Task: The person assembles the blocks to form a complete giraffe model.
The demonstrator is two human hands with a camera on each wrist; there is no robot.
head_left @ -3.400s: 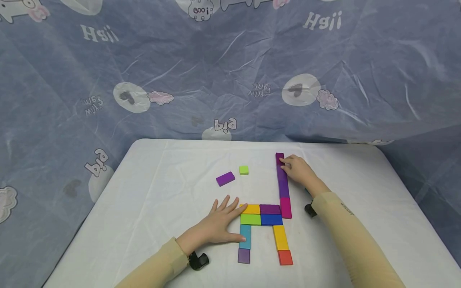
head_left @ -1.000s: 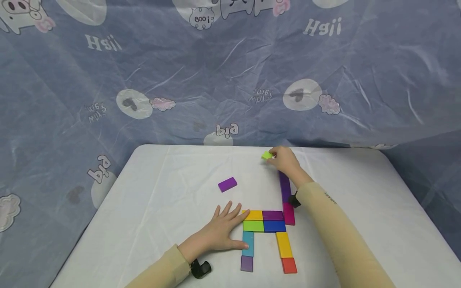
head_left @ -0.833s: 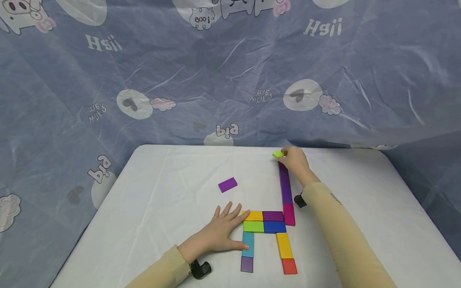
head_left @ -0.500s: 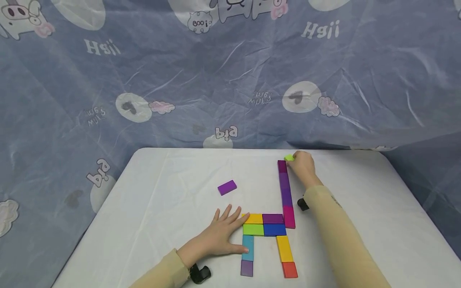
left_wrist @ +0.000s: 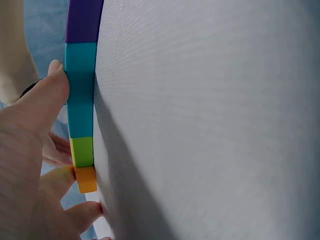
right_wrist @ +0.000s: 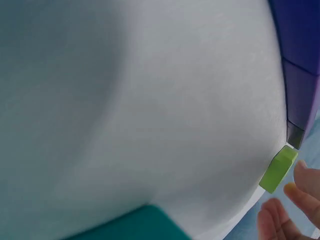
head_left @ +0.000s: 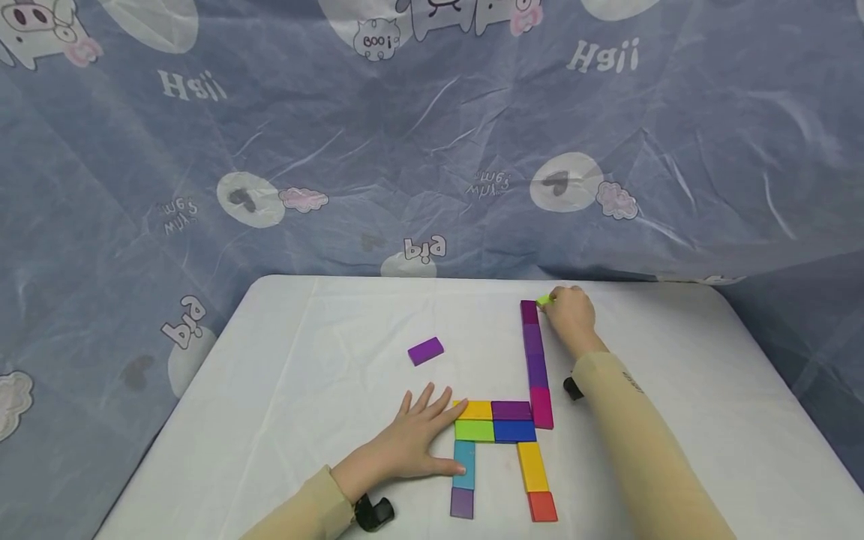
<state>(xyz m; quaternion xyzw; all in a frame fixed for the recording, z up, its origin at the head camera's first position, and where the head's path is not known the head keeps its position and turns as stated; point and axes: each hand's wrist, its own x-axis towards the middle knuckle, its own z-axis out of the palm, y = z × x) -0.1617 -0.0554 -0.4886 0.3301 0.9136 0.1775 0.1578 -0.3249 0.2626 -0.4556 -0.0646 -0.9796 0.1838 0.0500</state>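
My right hand (head_left: 572, 319) pinches a small lime-green block (head_left: 545, 300) by the top end of a column of purple blocks (head_left: 533, 341). In the right wrist view the lime-green block (right_wrist: 278, 169) sits at an angle against the column's end block (right_wrist: 295, 135), fingertips at its side. My left hand (head_left: 408, 442) lies with fingers spread, a fingertip on the yellow block (head_left: 479, 410) and the thumb on the teal block (head_left: 464, 454). A magenta block (head_left: 542, 409) forms the column's lower end, beside the dark purple block (head_left: 511, 410).
A loose purple block (head_left: 426, 351) lies on the white table (head_left: 324, 360). Below the blue block (head_left: 514, 431) stand a yellow-orange block (head_left: 533, 466) and a red block (head_left: 543, 507). A teal piece (right_wrist: 135, 225) shows near the right wrist camera. Printed cloth (head_left: 405, 135) hangs behind.
My right hand left the purple column, took up the lime-green block from the table's middle, and carried it right to the column's top right. The left hand stayed put.
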